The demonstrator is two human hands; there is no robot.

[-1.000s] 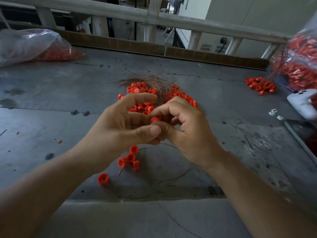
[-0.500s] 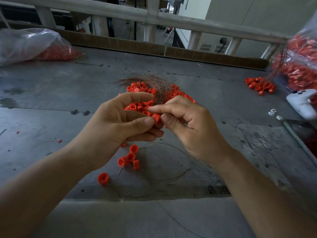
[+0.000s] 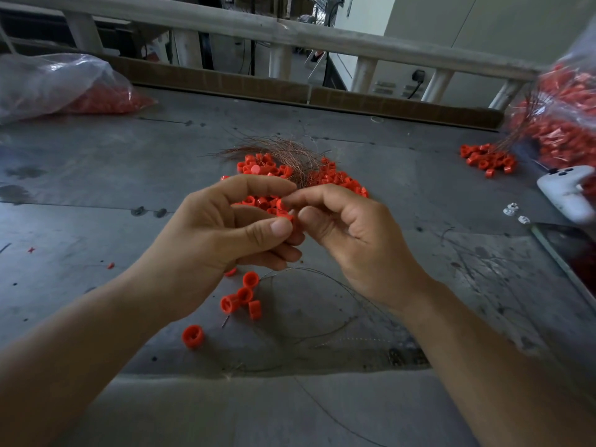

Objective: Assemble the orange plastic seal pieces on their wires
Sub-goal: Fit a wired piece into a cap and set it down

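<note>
Looking down from the head view, both hands meet above the grey scuffed counter [image 3: 96, 175]. The left hand [image 3: 219, 230] pinches a small orange plastic seal piece [image 3: 288, 217] between thumb and curled fingers; the right hand [image 3: 351, 233] is loosely curled, its fingertips at that same piece, though whether it grips a wire I cannot tell. A thin grey wire [image 3: 325, 279] loops on the counter beneath. Judging by what lies around, the job is far from finished: a loose heap of orange seal pieces [image 3: 325, 177] and a tuft of coppery wires [image 3: 287, 150] wait behind the hands. Five separate orange pieces [image 3: 245, 295] sit nearer, a small wired cluster [image 3: 487, 158] lies far right, and two clear plastic bags [image 3: 58, 82] hold more.
</note>
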